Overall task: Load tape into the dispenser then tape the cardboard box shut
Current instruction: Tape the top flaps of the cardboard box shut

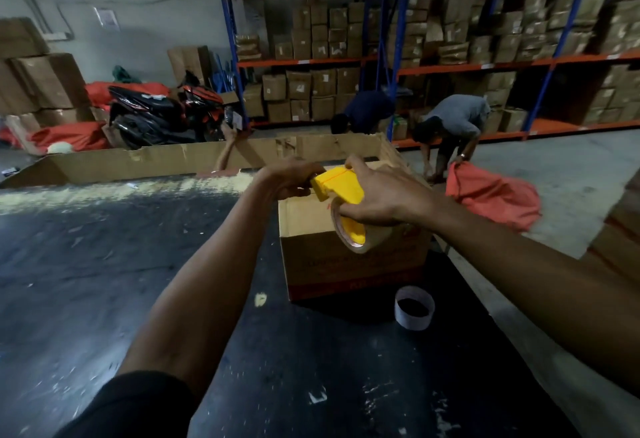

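Holding the yellow tape dispenser point(337, 186) above the cardboard box point(349, 264), the person works with both hands at chest height over the dark desk point(138, 264). The dispenser looks like light, rigid plastic, easy to carry in one hand but awkward to steady while a roll goes on, so a firm hold on the handle end suits it best. The left hand point(292, 177) does this: its fingers are curled closed around the far end of the yellow body, wrist bent slightly down, forearm reaching up from the lower left.

The tape roll point(360, 233) sits on the dispenser's hub at the near, lower end, hanging in front of the box's near face. It is probably light, with a stiff core and a slick outer wrap; the loose end will be sticky and likely to fold on itself, so it wants pinching by the edges. The right hand point(381, 195) lies over the top of the roll and the yellow frame, palm down, fingers wrapped closed on the roll's upper rim, forearm coming in from the right.

Whether the tape is threaded yet I cannot tell. An empty tape core point(414, 307) stands on the desk just beside the box's near right corner.
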